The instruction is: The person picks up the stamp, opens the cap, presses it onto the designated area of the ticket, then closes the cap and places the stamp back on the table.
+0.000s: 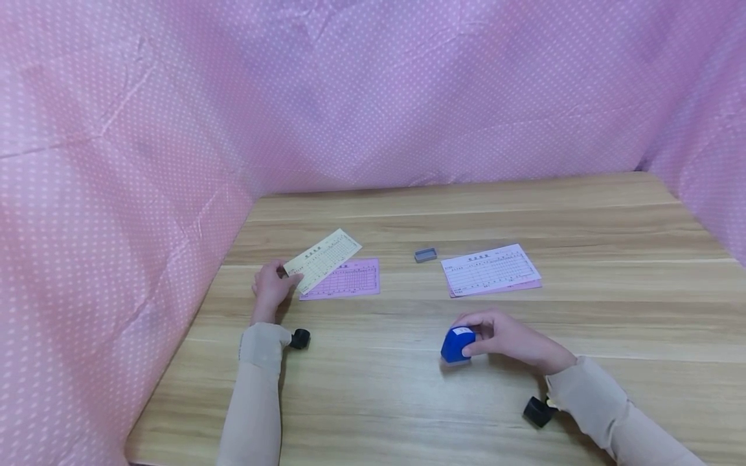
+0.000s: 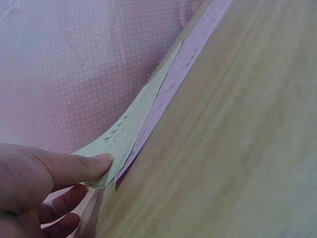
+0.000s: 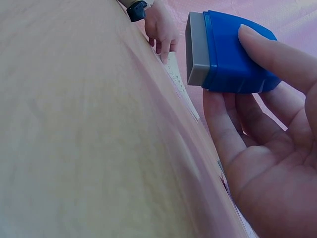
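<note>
Yellow slip (image 1: 326,257) in a pinch: the left hand (image 1: 272,285) grips its near end, thumb on top, and the sheet slants away at 2 o'clock from that hand, across a pink slip (image 1: 361,278) lying flat on the wooden counter (image 1: 373,388) at 3 o'clock. The left wrist view shows the held end bowed; whether the far corner touches the pink slip is unclear. A light grip near the edge, with the sheet lifted at an even slope, should spare it a crease and leave its pink neighbour undisturbed. The right hand (image 1: 504,336) has its grip narrowed around a blue stamp (image 1: 456,344), thumb on one side and fingers on the other, grey end downward; I cannot tell whether that end touches the wood. An upright, level hold well apart from the paper seems sensible, since a careless tilt could leave a smear. From the stamp, a small grey cap (image 1: 425,255) lies at about 11 o'clock and a white slip (image 1: 491,268) at 1 o'clock, with a second pink slip (image 1: 527,285) showing beneath its lower edge.
</note>
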Demonstrator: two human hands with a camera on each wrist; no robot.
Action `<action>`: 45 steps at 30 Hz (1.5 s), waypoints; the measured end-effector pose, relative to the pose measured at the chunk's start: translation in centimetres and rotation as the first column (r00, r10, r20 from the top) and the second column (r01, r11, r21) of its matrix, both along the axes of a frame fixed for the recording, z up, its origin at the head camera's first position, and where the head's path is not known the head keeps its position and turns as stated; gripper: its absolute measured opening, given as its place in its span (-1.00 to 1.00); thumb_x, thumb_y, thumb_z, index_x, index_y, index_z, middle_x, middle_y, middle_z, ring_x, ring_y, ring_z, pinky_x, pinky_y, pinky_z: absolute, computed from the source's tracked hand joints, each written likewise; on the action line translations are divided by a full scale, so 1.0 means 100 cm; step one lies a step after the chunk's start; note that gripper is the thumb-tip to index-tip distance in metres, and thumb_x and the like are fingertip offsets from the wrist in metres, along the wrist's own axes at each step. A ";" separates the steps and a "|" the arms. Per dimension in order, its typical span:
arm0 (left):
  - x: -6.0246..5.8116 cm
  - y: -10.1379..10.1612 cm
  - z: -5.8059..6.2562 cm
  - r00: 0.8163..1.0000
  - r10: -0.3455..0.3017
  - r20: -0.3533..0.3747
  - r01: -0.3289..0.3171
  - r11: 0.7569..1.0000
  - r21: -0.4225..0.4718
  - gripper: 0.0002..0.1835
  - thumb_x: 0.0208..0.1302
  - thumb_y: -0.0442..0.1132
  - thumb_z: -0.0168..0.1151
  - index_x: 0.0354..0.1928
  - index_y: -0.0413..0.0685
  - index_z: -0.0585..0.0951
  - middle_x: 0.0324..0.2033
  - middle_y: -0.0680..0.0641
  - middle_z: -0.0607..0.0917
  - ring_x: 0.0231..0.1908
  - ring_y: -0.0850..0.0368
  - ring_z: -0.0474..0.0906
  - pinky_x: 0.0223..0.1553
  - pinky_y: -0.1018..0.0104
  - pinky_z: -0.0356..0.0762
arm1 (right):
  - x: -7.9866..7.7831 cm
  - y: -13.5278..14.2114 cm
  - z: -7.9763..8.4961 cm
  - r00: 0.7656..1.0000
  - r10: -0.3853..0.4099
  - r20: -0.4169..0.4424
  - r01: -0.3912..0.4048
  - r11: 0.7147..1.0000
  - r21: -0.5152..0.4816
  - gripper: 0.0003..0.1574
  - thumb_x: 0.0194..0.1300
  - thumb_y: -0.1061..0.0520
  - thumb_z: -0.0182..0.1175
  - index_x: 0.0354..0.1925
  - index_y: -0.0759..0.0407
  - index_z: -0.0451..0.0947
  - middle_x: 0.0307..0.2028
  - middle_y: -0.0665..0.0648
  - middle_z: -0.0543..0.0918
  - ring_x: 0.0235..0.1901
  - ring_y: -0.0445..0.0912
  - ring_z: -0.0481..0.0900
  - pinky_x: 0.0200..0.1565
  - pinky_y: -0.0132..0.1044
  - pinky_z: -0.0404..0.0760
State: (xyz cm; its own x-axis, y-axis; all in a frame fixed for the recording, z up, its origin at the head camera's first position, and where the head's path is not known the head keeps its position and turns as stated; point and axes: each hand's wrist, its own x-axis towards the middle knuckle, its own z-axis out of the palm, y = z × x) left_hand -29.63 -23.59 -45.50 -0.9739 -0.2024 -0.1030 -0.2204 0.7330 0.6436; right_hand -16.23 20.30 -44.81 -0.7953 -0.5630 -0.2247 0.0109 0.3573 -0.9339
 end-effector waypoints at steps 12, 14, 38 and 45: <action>0.000 0.000 -0.003 0.998 0.025 -0.049 -0.023 0.999 0.046 -0.72 0.30 -0.17 0.23 -0.10 -0.25 0.55 -0.10 -0.26 0.62 -0.04 -0.17 0.46 0.21 -0.13 0.08 | 0.000 0.000 -0.002 1.000 0.005 -0.004 -0.005 1.000 -0.004 -0.48 0.23 0.05 0.33 0.11 0.25 0.55 0.12 0.29 0.56 0.11 0.10 0.42 0.03 -0.48 0.48; -0.001 -0.001 -0.003 0.998 0.025 -0.061 -0.023 0.999 0.041 -0.75 0.30 -0.17 0.23 -0.16 -0.24 0.54 -0.17 -0.22 0.61 -0.10 -0.15 0.45 0.16 -0.11 0.10 | 0.000 0.000 -0.002 1.000 0.004 0.001 -0.004 1.000 -0.004 -0.48 0.23 0.05 0.33 0.11 0.25 0.55 0.12 0.29 0.55 0.11 0.10 0.42 0.03 -0.47 0.48; 0.001 0.003 -0.001 0.986 0.096 -0.133 -0.063 0.970 0.234 -0.70 0.31 -0.29 0.22 0.00 -0.33 0.54 -0.05 -0.30 0.62 -0.11 0.00 0.51 -0.16 0.41 0.42 | 0.000 0.001 -0.001 1.000 0.007 0.016 -0.007 1.000 -0.007 -0.48 0.25 0.05 0.31 0.12 0.25 0.54 0.11 0.28 0.55 0.09 0.10 0.41 0.03 -0.42 0.49; 0.001 0.003 0.000 0.986 0.109 -0.129 -0.075 0.967 0.245 -0.68 0.30 -0.30 0.23 0.04 -0.32 0.54 -0.02 -0.31 0.63 -0.07 -0.02 0.54 -0.16 0.44 0.44 | 0.000 0.001 0.000 1.000 0.004 0.018 -0.004 1.000 -0.009 -0.47 0.24 0.05 0.32 0.12 0.25 0.54 0.12 0.29 0.55 0.09 0.09 0.42 0.03 -0.43 0.50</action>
